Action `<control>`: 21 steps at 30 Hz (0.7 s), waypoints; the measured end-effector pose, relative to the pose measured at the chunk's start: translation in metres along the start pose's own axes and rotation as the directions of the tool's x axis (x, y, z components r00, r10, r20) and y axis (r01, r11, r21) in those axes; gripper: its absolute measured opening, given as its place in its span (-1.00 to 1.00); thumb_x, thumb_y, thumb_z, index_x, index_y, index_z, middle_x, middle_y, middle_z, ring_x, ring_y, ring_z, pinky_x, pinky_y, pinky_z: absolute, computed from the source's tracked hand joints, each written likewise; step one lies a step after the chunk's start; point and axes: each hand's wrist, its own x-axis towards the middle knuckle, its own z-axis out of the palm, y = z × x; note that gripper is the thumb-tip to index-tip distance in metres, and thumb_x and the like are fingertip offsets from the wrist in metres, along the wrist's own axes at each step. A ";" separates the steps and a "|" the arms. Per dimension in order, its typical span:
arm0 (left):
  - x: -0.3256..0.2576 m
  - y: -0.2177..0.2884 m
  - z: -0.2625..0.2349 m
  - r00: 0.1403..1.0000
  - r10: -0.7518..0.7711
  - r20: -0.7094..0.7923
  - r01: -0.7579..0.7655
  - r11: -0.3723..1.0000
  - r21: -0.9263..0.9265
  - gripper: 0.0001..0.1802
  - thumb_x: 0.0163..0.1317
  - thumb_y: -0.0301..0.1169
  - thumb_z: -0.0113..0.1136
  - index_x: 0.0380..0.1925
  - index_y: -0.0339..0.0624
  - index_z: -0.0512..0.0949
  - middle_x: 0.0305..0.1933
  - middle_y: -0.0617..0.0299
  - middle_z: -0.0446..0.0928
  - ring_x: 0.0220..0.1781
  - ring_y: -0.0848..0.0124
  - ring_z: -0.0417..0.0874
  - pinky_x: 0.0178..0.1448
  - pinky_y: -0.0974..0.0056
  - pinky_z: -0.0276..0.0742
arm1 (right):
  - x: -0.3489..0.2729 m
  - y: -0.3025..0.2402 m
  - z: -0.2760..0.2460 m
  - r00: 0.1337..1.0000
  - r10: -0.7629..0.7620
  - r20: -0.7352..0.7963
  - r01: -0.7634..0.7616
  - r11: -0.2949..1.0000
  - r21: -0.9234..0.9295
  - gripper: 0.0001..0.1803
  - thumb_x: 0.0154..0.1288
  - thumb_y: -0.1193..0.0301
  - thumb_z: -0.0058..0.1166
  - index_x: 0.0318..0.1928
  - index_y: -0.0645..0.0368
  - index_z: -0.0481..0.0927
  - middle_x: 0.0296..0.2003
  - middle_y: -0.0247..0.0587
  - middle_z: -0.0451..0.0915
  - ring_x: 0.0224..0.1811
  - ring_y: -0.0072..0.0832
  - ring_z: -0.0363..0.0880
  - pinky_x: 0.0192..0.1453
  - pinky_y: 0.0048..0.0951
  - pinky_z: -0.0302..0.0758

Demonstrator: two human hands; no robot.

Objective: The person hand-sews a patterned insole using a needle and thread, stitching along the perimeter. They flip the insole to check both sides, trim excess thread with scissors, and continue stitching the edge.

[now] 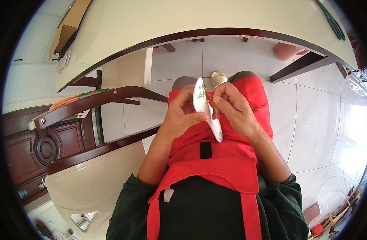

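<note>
Pinching the slim, curved white piece with green markings (200, 98), your left hand (182, 111) holds it above your red fabric apron (219, 166); your right hand (235, 108) bunches its fingers narrowly beside it, around what I cannot tell.

- The left hand (177, 114): some fingers hidden behind the white piece (200, 96).
- Green print on that piece: too small to make out.
- The right hand (234, 111): whatever its curled fingertips may pinch, too small to tell.
- Table (191, 16): far edge cut off.
- Cardboard box (67, 30), by the table's left edge: top cut off.
- Pink container (285, 52): partly hidden beneath the table's near edge.
</note>
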 end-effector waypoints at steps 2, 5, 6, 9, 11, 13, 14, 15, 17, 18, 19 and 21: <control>-0.001 -0.001 0.000 0.998 -0.027 -0.057 0.028 0.999 0.020 -0.44 0.09 -0.44 0.35 0.08 -0.31 0.36 0.07 0.20 0.36 0.07 0.39 0.47 0.18 0.28 0.43 | -0.001 0.000 0.000 1.000 0.010 -0.008 -0.010 1.000 0.007 -0.94 0.39 0.50 -0.13 -0.26 0.21 0.33 -0.46 -0.39 0.38 -0.46 -0.68 0.37 -0.34 -0.60 0.39; -0.003 -0.003 0.003 0.992 -0.002 -0.129 0.011 0.998 0.065 -0.54 0.12 -0.47 0.32 0.00 -0.35 0.42 0.05 0.19 0.35 0.06 0.42 0.47 0.14 0.33 0.47 | -0.001 0.001 0.000 1.000 0.003 -0.025 -0.003 1.000 0.007 -0.94 0.37 0.51 -0.12 -0.22 0.23 0.38 -0.46 -0.41 0.37 -0.47 -0.70 0.35 -0.36 -0.63 0.38; -0.003 -0.005 0.002 0.989 0.003 -0.146 0.007 0.998 0.069 -0.57 0.12 -0.47 0.32 -0.02 -0.35 0.44 0.04 0.19 0.35 0.05 0.43 0.47 0.12 0.34 0.48 | -0.001 -0.003 0.001 0.999 0.003 -0.035 -0.003 1.000 -0.001 -0.93 0.36 0.51 -0.10 -0.20 0.25 0.40 -0.47 -0.42 0.36 -0.48 -0.71 0.35 -0.36 -0.64 0.37; -0.004 -0.002 0.006 0.984 0.036 -0.176 -0.015 0.992 0.124 -0.64 0.14 -0.49 0.30 -0.08 -0.36 0.48 0.03 0.20 0.35 0.04 0.45 0.47 0.09 0.36 0.50 | 0.000 0.000 -0.001 0.998 -0.038 -0.050 0.034 0.997 -0.063 -0.87 0.32 0.51 -0.03 -0.15 0.27 0.47 -0.51 -0.46 0.34 -0.51 -0.73 0.32 -0.39 -0.65 0.35; -0.004 0.000 0.009 0.982 0.055 -0.183 -0.025 0.986 0.162 -0.68 0.15 -0.49 0.29 -0.10 -0.36 0.50 0.03 0.21 0.35 0.03 0.46 0.47 0.08 0.37 0.50 | 0.001 0.004 -0.003 0.996 -0.060 -0.060 0.053 0.992 -0.116 -0.86 0.28 0.52 0.03 -0.15 0.27 0.52 -0.55 -0.49 0.34 -0.52 -0.74 0.31 -0.41 -0.64 0.33; -0.004 0.001 0.010 0.981 0.062 -0.184 -0.027 0.981 0.191 -0.70 0.15 -0.48 0.29 -0.12 -0.34 0.52 0.03 0.21 0.35 0.03 0.46 0.47 0.08 0.37 0.50 | 0.001 0.004 -0.004 0.995 -0.066 -0.078 0.053 0.985 -0.167 -0.87 0.23 0.52 0.09 -0.20 0.25 0.57 -0.58 -0.51 0.33 -0.53 -0.75 0.30 -0.43 -0.63 0.31; -0.004 0.001 0.010 0.981 0.062 -0.184 -0.025 0.980 0.200 -0.71 0.15 -0.48 0.28 -0.13 -0.33 0.53 0.03 0.21 0.35 0.03 0.46 0.47 0.08 0.37 0.50 | 0.001 0.004 -0.004 0.989 -0.110 -0.103 0.085 0.971 -0.225 -0.88 0.21 0.53 0.11 -0.23 0.24 0.58 -0.59 -0.49 0.33 -0.53 -0.74 0.29 -0.45 -0.62 0.30; -0.003 0.001 0.011 0.981 0.062 -0.184 -0.023 0.978 0.208 -0.72 0.16 -0.48 0.28 -0.13 -0.32 0.54 0.04 0.21 0.35 0.03 0.46 0.47 0.08 0.37 0.50 | 0.002 0.003 -0.003 0.980 -0.155 -0.126 0.114 0.952 -0.283 -0.90 0.19 0.54 0.13 -0.26 0.22 0.60 -0.60 -0.48 0.34 -0.54 -0.73 0.29 -0.46 -0.60 0.29; -0.003 0.001 0.010 0.982 0.051 -0.181 -0.009 0.975 0.223 -0.74 0.16 -0.47 0.28 -0.14 -0.31 0.55 0.04 0.20 0.35 0.04 0.45 0.47 0.09 0.37 0.49 | 0.002 0.002 -0.002 0.953 -0.266 -0.144 0.186 0.889 -0.418 -0.92 0.13 0.56 0.15 -0.32 0.19 0.62 -0.61 -0.44 0.36 -0.55 -0.68 0.30 -0.47 -0.58 0.30; -0.003 0.001 0.010 0.983 0.041 -0.178 0.001 0.973 0.229 -0.74 0.16 -0.47 0.28 -0.15 -0.30 0.55 0.05 0.19 0.36 0.04 0.45 0.47 0.09 0.37 0.48 | 0.003 -0.001 -0.002 0.934 -0.331 -0.136 0.227 0.840 -0.492 -0.92 0.10 0.57 0.17 -0.34 0.18 0.62 -0.60 -0.41 0.37 -0.55 -0.64 0.32 -0.47 -0.56 0.32; -0.003 0.001 0.010 0.984 0.030 -0.174 0.012 0.972 0.235 -0.75 0.16 -0.47 0.27 -0.16 -0.30 0.56 0.05 0.19 0.36 0.04 0.44 0.47 0.10 0.36 0.48 | 0.003 -0.002 -0.001 0.911 -0.394 -0.122 0.263 0.783 -0.563 -0.92 0.07 0.58 0.18 -0.37 0.17 0.62 -0.60 -0.38 0.38 -0.55 -0.60 0.34 -0.47 -0.55 0.34; -0.002 0.002 0.012 0.986 0.053 -0.161 -0.005 0.959 0.285 -0.77 0.17 -0.47 0.27 -0.17 -0.29 0.57 0.05 0.18 0.37 0.04 0.44 0.46 0.10 0.36 0.46 | 0.007 -0.002 0.001 0.844 -0.527 -0.101 0.346 0.678 -0.648 -0.90 0.02 0.58 0.18 -0.40 0.15 0.61 -0.59 -0.35 0.42 -0.53 -0.52 0.38 -0.45 -0.52 0.37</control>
